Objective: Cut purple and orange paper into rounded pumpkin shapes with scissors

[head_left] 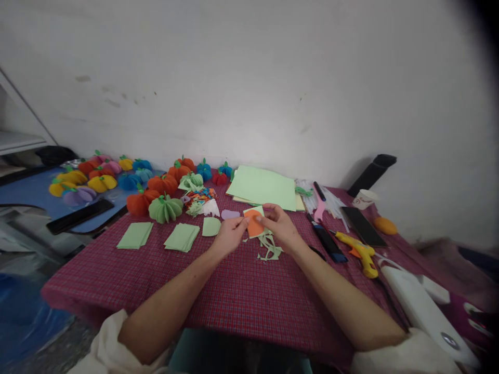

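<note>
Between my two hands is an orange paper circle (254,224) laid over a light green paper square (248,211). My left hand (231,232) pinches the left edge of both papers. On the other side, my right hand (281,226) grips them with the thumb on the orange circle and fingers behind. Curled green paper scraps (270,248) lie on the table just below. Left of my left hand sit a green paper piece with a rounded edge (211,227) and two stacks of green squares, the nearer stack (182,237) and the farther stack (135,235).
Folded-paper pumpkins, including a green one (166,209), crowd the back left. Large green sheets (265,188) lie by the wall. At right are a yellow glue gun (360,252), a dark blue-ended tool (329,241), a black phone-like slab (362,226) and a paper cup (365,199).
</note>
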Demonstrator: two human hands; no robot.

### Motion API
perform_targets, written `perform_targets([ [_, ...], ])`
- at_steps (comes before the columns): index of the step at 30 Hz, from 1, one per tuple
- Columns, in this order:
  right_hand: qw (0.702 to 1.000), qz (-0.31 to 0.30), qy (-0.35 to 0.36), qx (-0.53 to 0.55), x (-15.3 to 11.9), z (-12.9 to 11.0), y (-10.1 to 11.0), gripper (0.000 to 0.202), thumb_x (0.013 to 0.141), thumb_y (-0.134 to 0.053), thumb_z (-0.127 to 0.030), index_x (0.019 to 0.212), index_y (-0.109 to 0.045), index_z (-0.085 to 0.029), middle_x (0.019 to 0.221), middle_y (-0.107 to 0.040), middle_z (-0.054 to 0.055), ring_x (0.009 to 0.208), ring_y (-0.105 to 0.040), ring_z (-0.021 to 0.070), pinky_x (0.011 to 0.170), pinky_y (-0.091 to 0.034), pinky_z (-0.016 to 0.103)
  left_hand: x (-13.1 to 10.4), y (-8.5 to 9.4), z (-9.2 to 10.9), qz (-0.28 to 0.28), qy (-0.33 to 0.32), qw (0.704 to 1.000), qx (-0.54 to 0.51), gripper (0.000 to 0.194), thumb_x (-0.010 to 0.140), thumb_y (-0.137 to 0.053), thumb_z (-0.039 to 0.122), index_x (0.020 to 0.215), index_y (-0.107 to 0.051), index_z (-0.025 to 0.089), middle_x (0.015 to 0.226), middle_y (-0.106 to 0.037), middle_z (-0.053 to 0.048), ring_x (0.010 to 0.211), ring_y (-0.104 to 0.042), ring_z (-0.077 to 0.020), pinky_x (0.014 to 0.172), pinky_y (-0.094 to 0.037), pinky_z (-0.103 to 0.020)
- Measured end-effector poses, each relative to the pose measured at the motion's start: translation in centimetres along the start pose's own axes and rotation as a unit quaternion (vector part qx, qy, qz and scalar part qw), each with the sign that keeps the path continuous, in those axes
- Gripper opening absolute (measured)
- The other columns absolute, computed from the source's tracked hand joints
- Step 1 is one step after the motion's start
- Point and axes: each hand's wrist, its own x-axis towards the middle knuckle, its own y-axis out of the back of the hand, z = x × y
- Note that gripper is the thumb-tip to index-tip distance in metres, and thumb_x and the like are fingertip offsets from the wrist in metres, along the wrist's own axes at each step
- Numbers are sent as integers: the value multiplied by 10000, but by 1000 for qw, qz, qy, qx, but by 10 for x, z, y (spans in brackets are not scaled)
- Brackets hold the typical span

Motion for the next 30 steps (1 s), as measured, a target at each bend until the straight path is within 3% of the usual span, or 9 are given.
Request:
perform_targets([
  [6, 996, -42, -39, 65, -1, -2, 1, 385, 606, -685, -263, 925, -480, -195, 722, -595, -17, 581, -564, 109, 575, -465, 244, -2, 0, 0, -12, -11, 1000, -12, 377, 786, -400, 453, 564, -468, 156, 525, -352, 38, 512, -301, -95, 493, -248, -221],
  [10, 996, -22, -42, 70, -2, -2, 0, 405, 583, -694, -253, 914, -467, -200, 668, -584, -38, 539, -553, 104, 524, -450, 230, -2, -1, 2, -14, 0, 999, -42, 371, 774, -428, 446, 572, -511, 146, 527, -404, 34, 515, -342, -95, 504, -287, -219],
  [15, 997, -5, -28, 71, -2, 0, -1, 393, 588, -683, -251, 901, -449, -201, 630, -562, -55, 509, -537, 96, 499, -432, 219, -2, -5, 9, -28, 26, 983, -181, 286, 720, -538, 405, 794, -610, 139, 694, -569, -4, 635, -497, -120, 616, -398, -231],
  [20, 999, -1, -13, 48, -1, 5, -2, 376, 603, -668, -246, 897, -439, -206, 630, -547, -64, 496, -519, 85, 485, -412, 206, -4, -9, 16, -22, 74, 956, -283, 373, 631, -656, 334, 935, -600, 125, 854, -632, -55, 799, -566, -167, 756, -427, -295],
  [26, 995, -66, 37, -71, -1, -3, 4, 316, 653, -621, -243, 894, -421, -206, 660, -549, -47, 532, -515, 96, 512, -416, 223, -2, -3, 14, -69, 84, 966, -234, 356, 613, -664, 311, 907, -617, 115, 850, -642, -53, 755, -566, -152, 735, -421, -285],
  [30, 957, -130, 89, -245, -4, -16, 14, 266, 692, -578, -218, 917, -438, -199, 665, -551, -43, 534, -485, 90, 503, -372, 210, -1, 2, 8, -106, 74, 985, -119, 289, 605, -646, 321, 800, -615, 110, 707, -606, -15, 617, -516, -117, 593, -399, -234],
])
